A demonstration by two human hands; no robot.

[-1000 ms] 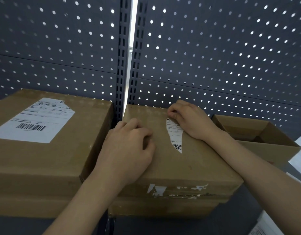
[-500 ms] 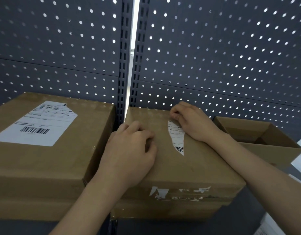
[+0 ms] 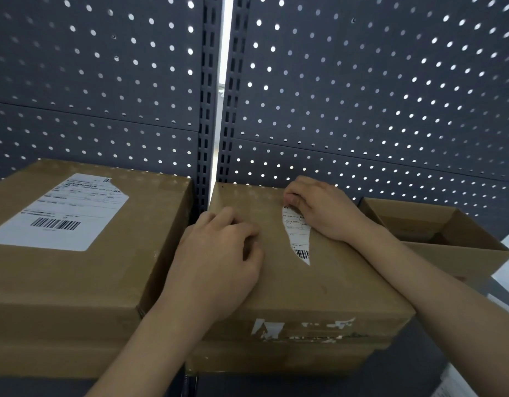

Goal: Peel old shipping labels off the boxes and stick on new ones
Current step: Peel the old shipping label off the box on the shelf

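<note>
The right hand (image 3: 327, 210) is pinching the torn white paper label strip (image 3: 298, 234) at its top to peel it; the left hand (image 3: 219, 259), clenched empty, is bracing the brown cardboard box (image 3: 327, 290).

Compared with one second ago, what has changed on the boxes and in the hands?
Nothing clearly moved. The right hand still pinches the top of the torn label; the left hand stays curled on the middle box. The large label stays untouched.

Torn label strip (image 3: 297, 234) atop closed box (image 3: 319, 285)
</note>
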